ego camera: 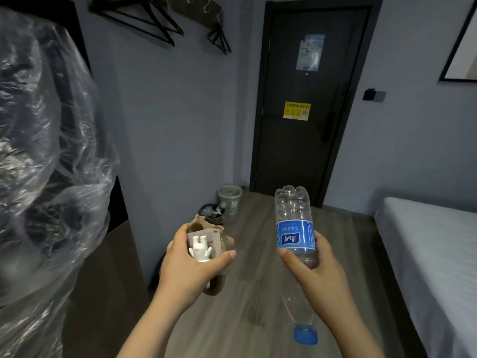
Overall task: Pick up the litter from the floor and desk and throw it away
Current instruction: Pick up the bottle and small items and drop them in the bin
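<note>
Left hand (192, 264) grips cardboard (222, 244) and white figure (200, 250). Right hand (313, 267) grips bottle (294, 218), cap down. Bins (229, 198) by door (304, 99).

Saw clear, glossy plastic in the bottle (294, 218), ribbed near its base, with a shiny blue film label and a smooth blue plastic cap (305, 334). Found torn brown cardboard (224, 241), matt and rough-edged, round a smooth white figure (200, 250), plastic or plaster, hard to tell which. Met thin, crinkled transparent film (38, 125) at the left, catching glints. Noted matt wood-grain boards on the floor (258, 293), a pale latticed plastic basket (229, 198), a dark matt door (309, 151) and smooth white cloth on the bed (426, 241).
</note>
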`<control>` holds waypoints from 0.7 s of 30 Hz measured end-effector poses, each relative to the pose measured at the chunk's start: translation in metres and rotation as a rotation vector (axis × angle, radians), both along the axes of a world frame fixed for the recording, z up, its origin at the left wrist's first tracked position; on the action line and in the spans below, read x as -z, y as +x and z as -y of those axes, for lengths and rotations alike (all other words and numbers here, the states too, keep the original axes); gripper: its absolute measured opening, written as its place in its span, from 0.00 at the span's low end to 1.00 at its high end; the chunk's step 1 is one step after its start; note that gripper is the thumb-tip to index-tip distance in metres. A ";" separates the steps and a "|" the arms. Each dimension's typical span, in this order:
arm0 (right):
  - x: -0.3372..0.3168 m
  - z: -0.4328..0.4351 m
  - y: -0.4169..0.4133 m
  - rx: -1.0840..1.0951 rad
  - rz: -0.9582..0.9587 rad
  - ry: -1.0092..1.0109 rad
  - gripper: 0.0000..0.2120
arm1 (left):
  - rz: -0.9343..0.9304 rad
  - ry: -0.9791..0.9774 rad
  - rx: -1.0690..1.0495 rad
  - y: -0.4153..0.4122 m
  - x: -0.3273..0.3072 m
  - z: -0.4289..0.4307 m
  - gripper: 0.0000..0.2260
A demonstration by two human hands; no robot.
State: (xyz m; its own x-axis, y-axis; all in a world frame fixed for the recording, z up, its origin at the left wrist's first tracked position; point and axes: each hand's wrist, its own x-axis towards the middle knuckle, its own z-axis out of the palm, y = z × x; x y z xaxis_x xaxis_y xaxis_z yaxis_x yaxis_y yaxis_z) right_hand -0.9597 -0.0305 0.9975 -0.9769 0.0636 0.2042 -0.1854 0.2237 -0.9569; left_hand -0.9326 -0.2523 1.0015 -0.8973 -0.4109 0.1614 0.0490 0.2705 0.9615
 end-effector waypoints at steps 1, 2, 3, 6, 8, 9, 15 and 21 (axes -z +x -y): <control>0.002 0.001 -0.017 -0.002 0.001 0.004 0.26 | 0.007 -0.010 0.000 -0.018 0.002 0.001 0.35; 0.004 0.002 -0.035 -0.004 0.001 0.007 0.26 | 0.016 -0.019 0.007 -0.036 0.005 0.002 0.37; 0.006 0.004 -0.054 -0.003 0.000 0.007 0.26 | 0.025 -0.020 0.014 -0.054 0.009 0.004 0.38; 0.010 0.015 -0.111 -0.001 -0.001 0.013 0.25 | 0.037 0.006 0.019 -0.117 0.019 0.018 0.32; 0.011 0.026 -0.150 0.005 0.005 0.024 0.23 | 0.031 0.016 0.023 -0.162 0.021 0.034 0.31; 0.009 0.032 -0.171 0.008 0.008 0.031 0.22 | 0.032 0.017 0.023 -0.184 0.020 0.042 0.31; 0.000 0.073 -0.288 0.016 0.025 0.048 0.22 | 0.075 0.012 0.064 -0.313 0.014 0.096 0.27; 0.017 0.089 -0.386 0.055 0.093 0.033 0.24 | 0.106 0.037 0.066 -0.415 0.036 0.121 0.24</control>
State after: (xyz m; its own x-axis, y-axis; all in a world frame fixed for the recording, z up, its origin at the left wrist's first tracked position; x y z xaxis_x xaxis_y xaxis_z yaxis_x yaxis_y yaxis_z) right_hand -1.3459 -0.1192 0.9802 -0.9869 0.1120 0.1160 -0.0833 0.2624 -0.9614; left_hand -1.3481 -0.3735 0.9652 -0.9336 -0.3548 0.0501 -0.0368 0.2341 0.9715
